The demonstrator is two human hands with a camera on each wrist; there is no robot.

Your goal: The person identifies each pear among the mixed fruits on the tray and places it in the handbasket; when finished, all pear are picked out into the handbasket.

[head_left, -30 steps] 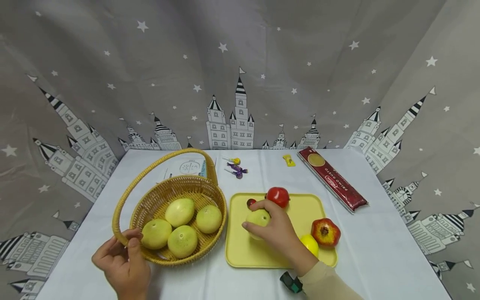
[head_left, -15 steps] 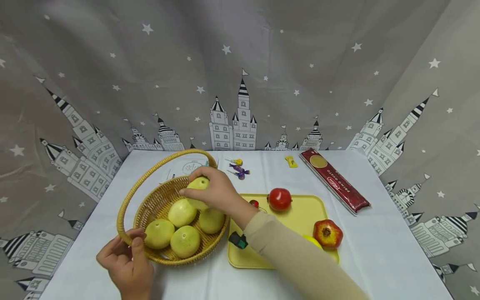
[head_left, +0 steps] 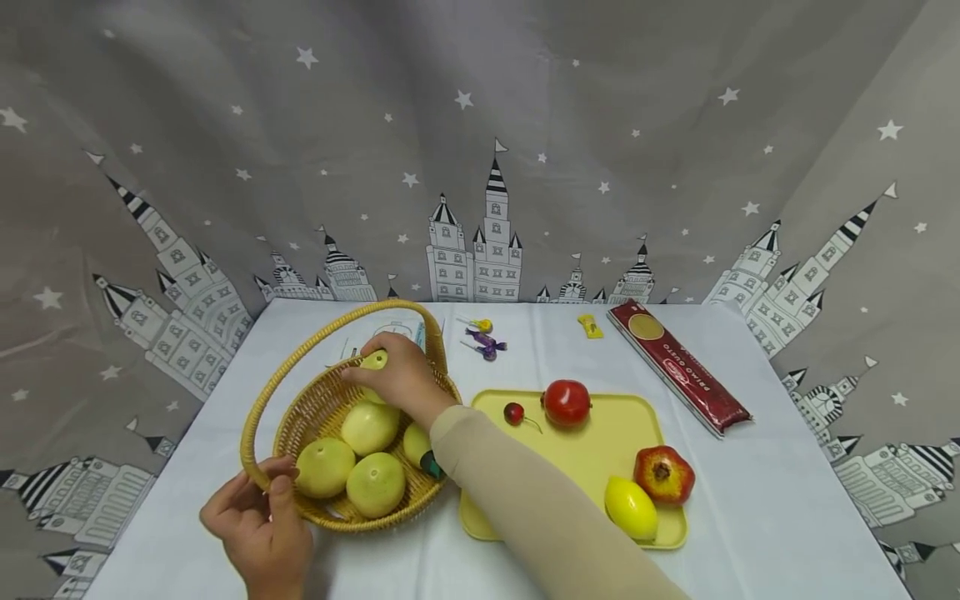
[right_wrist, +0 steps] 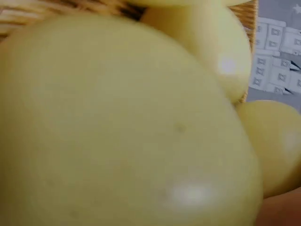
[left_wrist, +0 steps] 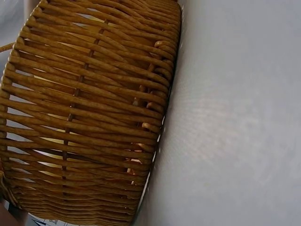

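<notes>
My right hand (head_left: 408,379) is inside the wicker basket (head_left: 296,412), near its back rim, fingers and thumb around a round yellow-green fruit (head_left: 372,362). Several similar fruits, such as one at the front (head_left: 376,485), lie on the basket's floor. At the lower left my left hand (head_left: 262,529) pinches the foot of the basket's arched handle (head_left: 251,417). The left wrist view shows the woven basket wall (left_wrist: 84,108) close up. One fruit (right_wrist: 117,122) fills most of the right wrist view, and the gripped fruit (right_wrist: 275,146) shows at the right.
Right of the basket lies a yellow tray (head_left: 585,467) bearing a cherry (head_left: 513,413), a red pomegranate (head_left: 567,404), a red-yellow pomegranate (head_left: 664,475) and a lemon (head_left: 632,508). Behind are lollipops (head_left: 487,352), a yellow wrapped candy (head_left: 589,326) and a red packet (head_left: 678,367).
My right hand has carried the yellow-green fruit left from the tray, over the basket's rim and down into the basket. My left hand keeps its hold on the handle.
</notes>
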